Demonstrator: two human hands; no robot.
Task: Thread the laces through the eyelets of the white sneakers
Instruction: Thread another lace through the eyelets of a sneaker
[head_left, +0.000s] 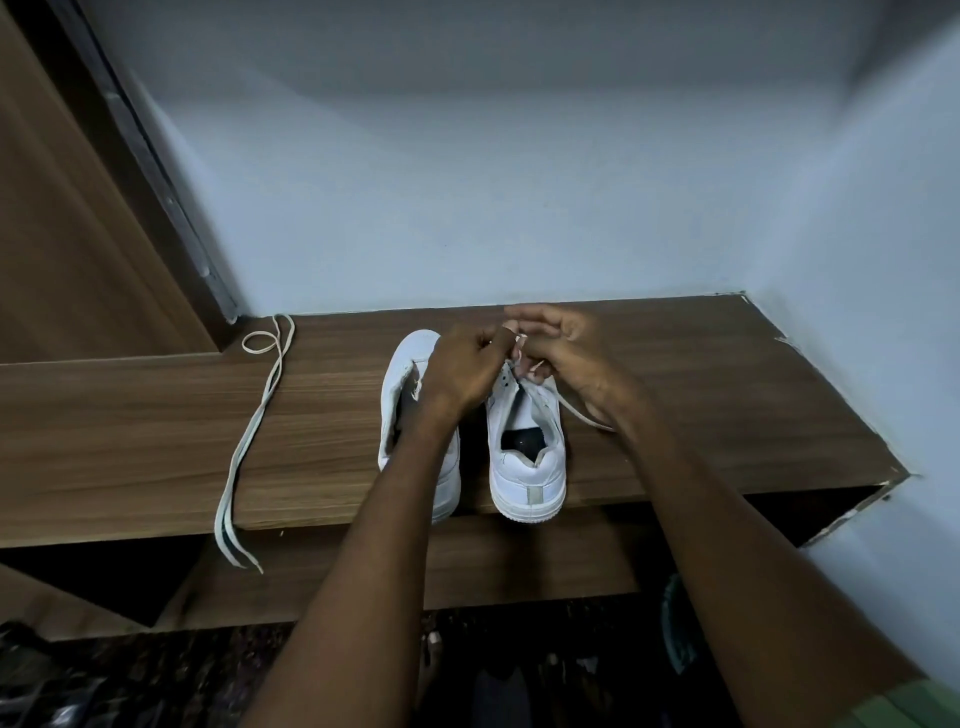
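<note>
Scene: My two bare hands work at the forward end of the right-hand white sneaker (527, 457), which stands heel toward me on a wooden shelf (701, 374) set against a pale wall.
Left hand: My left hand (465, 371) is closed over the eyelet row near the toe, bracing the upper; whether it also pinches lace I cannot tell.
Right hand: My right hand (569, 353) has thumb and fingertips pressed together on the working lace (584, 413), whose tail trails off to the right across the shelf.
Key relation: The shoe's long axis runs straight away from me, the open eyelets lie just below and left of the pinched lace end, and my right hand is the nearer one.
Other shoe: The left-hand white sneaker (402, 395) stands beside it, unlaced as far as shows.
Spare lace: A second lace (249, 441) lies well to the left, ends hanging over the shelf edge.
Progress: Early, I judge; few eyelets look filled.
</note>
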